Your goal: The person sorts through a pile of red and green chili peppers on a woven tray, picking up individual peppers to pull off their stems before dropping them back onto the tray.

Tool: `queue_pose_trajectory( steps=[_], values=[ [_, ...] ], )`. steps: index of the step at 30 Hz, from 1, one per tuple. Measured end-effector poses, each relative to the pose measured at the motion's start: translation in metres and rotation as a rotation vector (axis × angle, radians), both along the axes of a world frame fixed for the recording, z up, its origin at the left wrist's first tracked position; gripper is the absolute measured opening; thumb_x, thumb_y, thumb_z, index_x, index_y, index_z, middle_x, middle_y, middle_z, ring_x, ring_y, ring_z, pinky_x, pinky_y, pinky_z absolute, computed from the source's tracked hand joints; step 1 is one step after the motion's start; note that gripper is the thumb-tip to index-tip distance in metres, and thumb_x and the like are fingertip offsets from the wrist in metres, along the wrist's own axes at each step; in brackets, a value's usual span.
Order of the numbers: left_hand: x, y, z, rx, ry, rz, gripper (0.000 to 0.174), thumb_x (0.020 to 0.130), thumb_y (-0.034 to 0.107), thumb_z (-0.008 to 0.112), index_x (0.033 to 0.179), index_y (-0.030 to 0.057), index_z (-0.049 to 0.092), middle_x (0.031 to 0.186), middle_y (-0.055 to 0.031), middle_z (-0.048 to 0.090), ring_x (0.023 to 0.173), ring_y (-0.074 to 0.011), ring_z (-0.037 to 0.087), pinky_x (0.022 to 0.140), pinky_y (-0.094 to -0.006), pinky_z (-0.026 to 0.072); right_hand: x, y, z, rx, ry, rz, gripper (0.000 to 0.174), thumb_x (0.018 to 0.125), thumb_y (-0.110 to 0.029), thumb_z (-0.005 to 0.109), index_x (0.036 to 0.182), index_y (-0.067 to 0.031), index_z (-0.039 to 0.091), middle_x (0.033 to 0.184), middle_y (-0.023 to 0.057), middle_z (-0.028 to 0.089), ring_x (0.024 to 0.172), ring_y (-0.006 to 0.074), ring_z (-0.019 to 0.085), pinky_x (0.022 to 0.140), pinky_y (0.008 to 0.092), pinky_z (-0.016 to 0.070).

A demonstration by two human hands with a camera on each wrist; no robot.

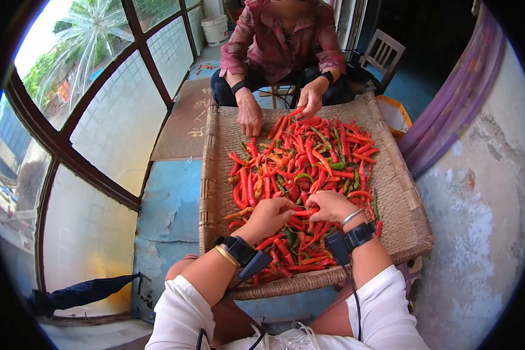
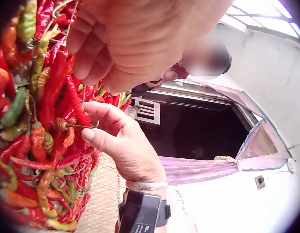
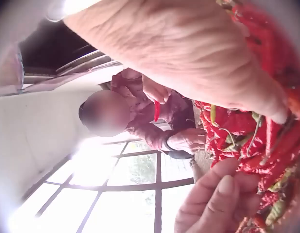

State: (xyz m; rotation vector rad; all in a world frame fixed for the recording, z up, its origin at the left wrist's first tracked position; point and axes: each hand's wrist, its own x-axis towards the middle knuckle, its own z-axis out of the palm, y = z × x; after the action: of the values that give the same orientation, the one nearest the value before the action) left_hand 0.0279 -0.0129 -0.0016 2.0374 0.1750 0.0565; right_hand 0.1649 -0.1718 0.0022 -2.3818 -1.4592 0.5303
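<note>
A heap of red chili peppers [image 1: 274,175], mixed with some green and orange ones, covers a woven tray [image 1: 403,201] in front of me. My right hand [image 1: 332,207], with a silver bangle at the wrist, pinches a red chili pepper [image 2: 78,104] between thumb and index finger. Its thin brown stem sticks out past the thumb in the left wrist view. Close beside it, my left hand [image 1: 268,217] is held low over the heap with loosely bent fingers. Nothing shows between its thumb [image 3: 222,194] and fingers in the right wrist view.
Across the tray sits another person [image 1: 289,46]; one hand holds a red chili, the other touches the pile. Windows line the left side, with a dark umbrella [image 1: 87,291] below. A chair [image 1: 384,55], a purple curtain [image 1: 455,111] and a wall are to the right.
</note>
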Motion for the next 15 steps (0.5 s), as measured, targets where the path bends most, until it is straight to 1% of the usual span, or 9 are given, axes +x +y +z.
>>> queue_pose_trajectory(
  steps=[1,3,4,6,9,13,15],
  values=[
    [0.000,0.000,-0.002,-0.001,0.000,0.002,0.020,0.078,0.013,0.059,0.094,0.0014,0.060,0.074,-0.0118,0.060,0.067,-0.0207,0.059,0.061,-0.0311,0.0460,-0.002,0.001,-0.002,-0.001,0.000,0.002,0.023,0.068,-0.020,0.066,0.086,-0.0057,0.062,0.078,0.0113,0.062,0.079,0.0283,0.060,0.070,0.0380,0.0470],
    [0.001,0.000,-0.008,-0.007,-0.030,-0.017,0.019,0.078,0.013,0.059,0.093,0.0013,0.059,0.074,-0.0118,0.061,0.067,-0.0209,0.060,0.062,-0.0316,0.0462,-0.005,0.003,-0.004,-0.016,-0.113,-0.060,0.019,0.069,-0.021,0.065,0.081,-0.0059,0.060,0.079,0.0121,0.061,0.082,0.0303,0.058,0.071,0.0412,0.0463],
    [0.001,0.000,-0.008,-0.007,-0.030,-0.016,0.019,0.078,0.013,0.059,0.093,0.0013,0.059,0.074,-0.0118,0.061,0.067,-0.0209,0.060,0.062,-0.0316,0.0462,-0.006,0.005,-0.002,-0.016,-0.113,-0.059,0.019,0.069,-0.021,0.065,0.081,-0.0059,0.060,0.079,0.0121,0.061,0.082,0.0303,0.058,0.071,0.0412,0.0463],
    [0.000,0.000,-0.005,0.011,0.006,-0.040,0.018,0.081,0.009,0.057,0.097,0.0003,0.058,0.075,-0.0038,0.060,0.070,-0.0077,0.055,0.063,-0.0244,0.0456,-0.009,0.008,0.005,-0.130,-0.150,-0.103,0.017,0.071,-0.020,0.063,0.078,-0.0058,0.059,0.080,0.0131,0.061,0.082,0.0307,0.058,0.070,0.0426,0.0458],
    [-0.001,0.000,-0.004,0.023,-0.010,-0.025,0.018,0.081,0.009,0.058,0.097,0.0003,0.058,0.076,-0.0041,0.060,0.072,-0.0079,0.055,0.064,-0.0244,0.0461,-0.010,0.010,0.003,-0.071,-0.152,-0.072,0.018,0.071,-0.022,0.063,0.082,-0.0073,0.061,0.080,0.0127,0.061,0.080,0.0303,0.058,0.069,0.0425,0.0462],
    [0.000,-0.001,-0.004,0.018,-0.016,-0.030,0.019,0.081,0.010,0.059,0.097,0.0002,0.058,0.077,-0.0041,0.060,0.071,-0.0079,0.055,0.064,-0.0241,0.0460,-0.014,0.016,0.012,0.010,-0.148,-0.102,0.020,0.071,-0.023,0.063,0.085,-0.0075,0.062,0.079,0.0127,0.062,0.076,0.0308,0.059,0.067,0.0427,0.0459],
    [0.001,-0.001,-0.005,0.071,-0.007,-0.005,0.025,0.080,0.012,0.061,0.102,0.0012,0.056,0.080,-0.0045,0.061,0.072,-0.0081,0.055,0.064,-0.0240,0.0463,-0.014,0.019,0.012,0.168,0.033,-0.117,0.021,0.073,-0.022,0.062,0.086,-0.0062,0.063,0.076,0.0128,0.062,0.071,0.0296,0.059,0.064,0.0397,0.0460]
  ],
)
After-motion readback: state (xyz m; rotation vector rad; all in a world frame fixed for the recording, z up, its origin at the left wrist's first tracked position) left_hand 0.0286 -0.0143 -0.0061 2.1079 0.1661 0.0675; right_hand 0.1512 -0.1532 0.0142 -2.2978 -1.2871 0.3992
